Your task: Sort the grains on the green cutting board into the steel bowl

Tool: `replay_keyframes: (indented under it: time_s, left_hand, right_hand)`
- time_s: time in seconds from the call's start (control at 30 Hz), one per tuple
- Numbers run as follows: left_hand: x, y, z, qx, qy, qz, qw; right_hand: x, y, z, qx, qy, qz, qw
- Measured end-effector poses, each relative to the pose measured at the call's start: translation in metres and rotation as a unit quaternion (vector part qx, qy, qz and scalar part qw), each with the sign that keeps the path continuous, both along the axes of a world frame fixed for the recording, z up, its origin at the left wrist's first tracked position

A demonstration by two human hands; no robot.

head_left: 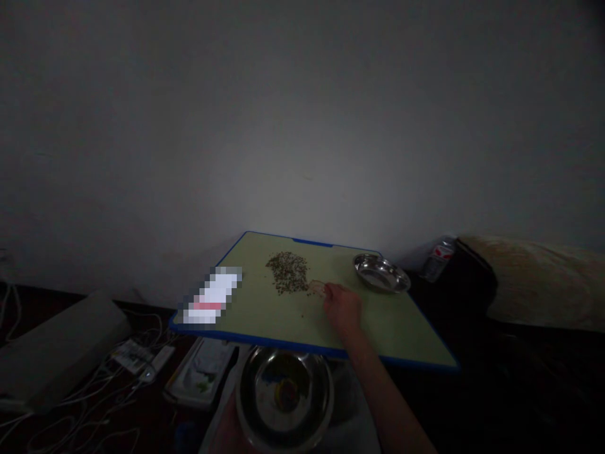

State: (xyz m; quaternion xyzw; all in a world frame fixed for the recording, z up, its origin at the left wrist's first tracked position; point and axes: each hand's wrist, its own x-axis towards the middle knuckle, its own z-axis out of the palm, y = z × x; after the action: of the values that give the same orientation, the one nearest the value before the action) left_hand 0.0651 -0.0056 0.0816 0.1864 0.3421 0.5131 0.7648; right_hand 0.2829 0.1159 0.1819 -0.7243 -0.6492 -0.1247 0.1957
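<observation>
On a pale green board (265, 315) with a blue edge lies a spread of small, seed-like bits (289, 272), brown and light mixed. My right hand (342, 308) is closed on a thin, see-through piece (317, 287), whose far end reaches the right edge of the bits; its exact kind is unclear. Below the board's near edge, my left hand (227, 424) holds a round metal bowl (246, 400) from its left side, its fingers hidden behind the bowl. Something dark and yellowish shows inside, perhaps partly a reflection. A second metal bowl (382, 275) rests at the board's right side.
A bright, blurred-out rectangle (212, 296) lies on the board's left. White cables and a power strip (137, 359) are on the floor at left, near a grey box (66, 347). A bottle (439, 258) stands at right, and a wall (302, 126) rises behind the board.
</observation>
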Motion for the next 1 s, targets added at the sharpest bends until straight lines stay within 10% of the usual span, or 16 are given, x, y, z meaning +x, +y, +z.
replay_keyframes:
  time_s: [0.37, 0.67, 1.0]
  left_hand:
    - [-0.01, -0.001, 0.021, 0.004, 0.043, -0.031, 0.999]
    - [-0.001, 0.007, -0.008, -0.032, -0.02, -0.009, 0.999]
    - [-0.018, -0.003, 0.018, 0.039, 0.106, -0.046, 0.993]
  right_hand:
    - [-0.002, -0.003, -0.006, 0.027, 0.029, -0.002, 0.999]
    - [-0.001, 0.002, -0.012, 0.053, 0.03, 0.009, 0.998]
    - [-0.003, -0.002, -0.008, 0.038, 0.023, 0.016, 0.999]
